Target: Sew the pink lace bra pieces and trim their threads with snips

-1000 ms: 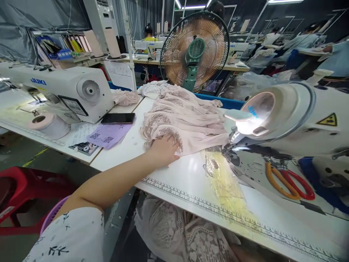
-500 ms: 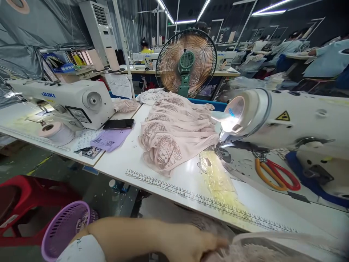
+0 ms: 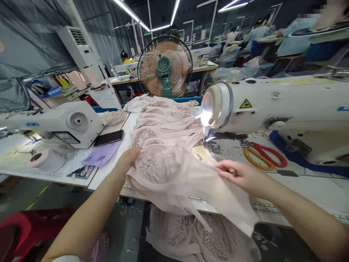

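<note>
A pale pink lace bra (image 3: 163, 173) is stretched between my two hands over the front of the table. My left hand (image 3: 131, 158) pinches its left edge beside a lace cup. At the other side, my right hand (image 3: 240, 176) has thumb and fingers closed on the upper edge of the smooth wing. More pink fabric with lace cups (image 3: 191, 233) hangs or lies below the table edge; whether it joins the held bra I cannot tell. Behind lies a row of overlapping pink lace bras (image 3: 160, 118).
The sewing machine (image 3: 253, 105), its lamp lit, stands right, near orange-and-red-handled scissors (image 3: 264, 156). Left are another sewing machine (image 3: 68, 123), a thread cone (image 3: 46, 160), a phone (image 3: 109, 138) and a purple paper (image 3: 102, 154). A fan (image 3: 165, 65) stands behind. People sit farther back.
One hand was low at the front edge among lace fabric. Now both hands are up over the table, holding a bra spread between them. The view has shifted to the right.
</note>
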A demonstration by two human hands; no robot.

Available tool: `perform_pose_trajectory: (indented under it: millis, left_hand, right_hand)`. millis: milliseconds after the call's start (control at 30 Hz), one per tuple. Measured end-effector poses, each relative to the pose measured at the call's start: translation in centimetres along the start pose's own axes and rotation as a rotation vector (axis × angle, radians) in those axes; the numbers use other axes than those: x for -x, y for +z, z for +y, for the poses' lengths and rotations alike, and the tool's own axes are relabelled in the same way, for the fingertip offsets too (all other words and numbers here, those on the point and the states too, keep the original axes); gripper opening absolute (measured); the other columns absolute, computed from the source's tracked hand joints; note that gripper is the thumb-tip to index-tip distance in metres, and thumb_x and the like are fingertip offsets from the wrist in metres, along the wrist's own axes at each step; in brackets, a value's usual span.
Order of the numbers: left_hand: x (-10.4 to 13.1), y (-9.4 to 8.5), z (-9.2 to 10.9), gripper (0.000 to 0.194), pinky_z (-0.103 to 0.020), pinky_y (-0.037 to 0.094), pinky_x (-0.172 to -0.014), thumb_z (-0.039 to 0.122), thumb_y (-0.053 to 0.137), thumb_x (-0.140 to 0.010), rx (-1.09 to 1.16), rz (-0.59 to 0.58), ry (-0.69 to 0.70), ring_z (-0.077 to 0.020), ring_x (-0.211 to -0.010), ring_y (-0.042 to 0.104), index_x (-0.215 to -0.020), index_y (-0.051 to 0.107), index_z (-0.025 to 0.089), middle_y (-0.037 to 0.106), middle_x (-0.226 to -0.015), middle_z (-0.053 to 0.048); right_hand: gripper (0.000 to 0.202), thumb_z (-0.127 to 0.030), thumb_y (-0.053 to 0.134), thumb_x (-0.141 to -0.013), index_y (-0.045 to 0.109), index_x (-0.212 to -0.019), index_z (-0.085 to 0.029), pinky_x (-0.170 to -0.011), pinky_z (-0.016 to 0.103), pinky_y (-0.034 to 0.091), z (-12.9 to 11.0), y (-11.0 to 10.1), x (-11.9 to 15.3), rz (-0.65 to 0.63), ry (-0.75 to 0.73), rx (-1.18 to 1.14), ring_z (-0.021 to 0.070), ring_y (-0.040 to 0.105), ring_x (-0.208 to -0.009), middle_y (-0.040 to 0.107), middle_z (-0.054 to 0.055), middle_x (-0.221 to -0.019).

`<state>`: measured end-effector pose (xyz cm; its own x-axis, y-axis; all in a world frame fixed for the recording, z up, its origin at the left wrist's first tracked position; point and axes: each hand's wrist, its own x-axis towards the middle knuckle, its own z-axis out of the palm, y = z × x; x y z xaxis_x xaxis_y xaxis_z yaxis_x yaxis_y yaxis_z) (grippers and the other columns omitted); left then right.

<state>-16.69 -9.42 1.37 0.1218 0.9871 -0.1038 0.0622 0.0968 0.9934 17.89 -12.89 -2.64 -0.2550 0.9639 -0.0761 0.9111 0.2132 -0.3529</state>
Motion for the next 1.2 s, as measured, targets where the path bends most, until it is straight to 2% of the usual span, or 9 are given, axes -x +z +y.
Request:
perform_pose_trajectory:
  millis: [100, 200, 333, 400, 500, 600, 767, 933, 1200]
  left_hand:
    - [-3.2, -2.9, 0.0, 0.040, -0.023, 0.037, -0.051, 0.052, 0.067, -0.062, -0.218, 0.079, 0.061, -0.0106, -0.050, 0.044, -0.056, 0.045, 0.018, 0.045, -0.050, 0.005]
    - [-5.1, -4.2, 0.8, 0.030, -0.027, 0.043, -0.059, 0.046, 0.061, -0.070, -0.673, 0.253, 0.218, -0.0149, -0.059, 0.050, -0.063, 0.049, 0.019, 0.048, -0.057, 0.003]
    - [-4.6, -0.9, 2.2, 0.017, -0.040, 0.049, -0.083, 0.033, 0.056, -0.079, -1.143, 0.516, 0.628, -0.0255, -0.094, 0.058, -0.088, 0.058, 0.019, 0.061, -0.095, -0.010]
    - [-3.5, 3.3, 1.9, 0.015, -0.036, 0.051, -0.080, 0.026, 0.045, -0.087, -1.096, 0.299, 0.810, -0.0206, -0.086, 0.060, -0.090, 0.058, 0.020, 0.063, -0.092, -0.009]
    - [-2.7, 10.4, 0.1, 0.024, -0.028, 0.054, -0.080, 0.019, 0.037, -0.092, -0.962, -0.313, 0.821, -0.0158, -0.091, 0.062, -0.102, 0.058, 0.018, 0.066, -0.100, -0.008]
    - [-3.7, 15.4, -2.3, 0.033, -0.031, 0.050, -0.094, 0.018, 0.036, -0.093, -1.024, -0.503, 0.736, -0.0181, -0.108, 0.059, -0.121, 0.052, 0.010, 0.063, -0.118, -0.013]
    - [-5.9, 16.2, -5.0, 0.048, -0.038, 0.039, -0.109, 0.038, 0.043, -0.095, -1.306, -0.524, 0.860, -0.0264, -0.125, 0.050, -0.125, 0.052, 0.002, 0.055, -0.132, -0.020]
    - [-6.2, 15.4, -5.7, 0.059, -0.038, 0.040, -0.105, 0.048, 0.040, -0.094, -1.458, -0.458, 1.028, -0.0273, -0.122, 0.053, -0.124, 0.055, 0.000, 0.057, -0.131, -0.021]
    - [-8.0, 16.6, -5.3, 0.061, -0.037, 0.047, -0.097, 0.054, 0.041, -0.092, -1.462, -0.424, 0.933, -0.0282, -0.118, 0.054, -0.124, 0.056, 0.005, 0.058, -0.131, -0.017]
  right_hand:
    - [0.026, -0.023, 0.041, -0.091, 0.066, -0.088, -0.020, -0.048, 0.025, 0.038, -2.0, -0.5, -3.4, 0.029, 0.098, 0.104, 0.0178, 0.060, -0.062, 0.068, 0.004, -0.075]
    - [0.023, -0.018, 0.042, -0.090, 0.064, -0.090, -0.016, -0.055, 0.028, 0.036, -3.4, 0.2, -4.9, 0.145, 0.136, 0.224, 0.0246, 0.059, -0.084, 0.066, 0.013, -0.090]
    - [0.023, -0.015, 0.042, -0.091, 0.064, -0.098, -0.013, -0.057, 0.028, 0.035, -3.6, 1.1, -5.2, 0.194, 0.168, 0.332, 0.0261, 0.057, -0.092, 0.062, 0.017, -0.100]
    - [0.025, -0.013, 0.041, -0.091, 0.066, -0.088, -0.014, -0.051, 0.027, 0.032, -3.5, 1.3, -5.0, 0.155, 0.172, 0.357, 0.0221, 0.060, -0.077, 0.064, 0.013, -0.088]
    - [0.026, -0.010, 0.042, -0.089, 0.067, -0.083, -0.015, -0.050, 0.026, 0.035, -3.5, 1.5, -4.5, 0.127, 0.158, 0.389, 0.0204, 0.061, -0.072, 0.065, 0.011, -0.084]
    - [0.028, -0.005, 0.046, -0.086, 0.069, -0.099, -0.013, -0.063, 0.027, 0.047, -3.4, 1.7, -3.4, 0.130, 0.102, 0.411, 0.0217, 0.064, -0.084, 0.068, 0.012, -0.096]
    - [0.039, -0.002, 0.051, -0.080, 0.067, -0.113, -0.015, -0.073, 0.028, 0.054, -1.0, 3.0, 0.3, 0.160, -0.060, 0.418, 0.0216, 0.063, -0.094, 0.067, 0.008, -0.118]
    - [0.046, 0.003, 0.039, -0.074, 0.069, -0.106, -0.011, -0.063, 0.027, 0.057, 0.7, 4.4, 3.2, 0.460, -0.376, 0.410, 0.0190, 0.064, -0.078, 0.073, 0.008, -0.106]
    - [0.044, 0.002, 0.039, -0.071, 0.071, -0.100, -0.006, -0.058, 0.027, 0.058, 0.3, 4.2, 1.9, 0.565, -0.399, 0.369, 0.0197, 0.066, -0.077, 0.074, 0.010, -0.099]
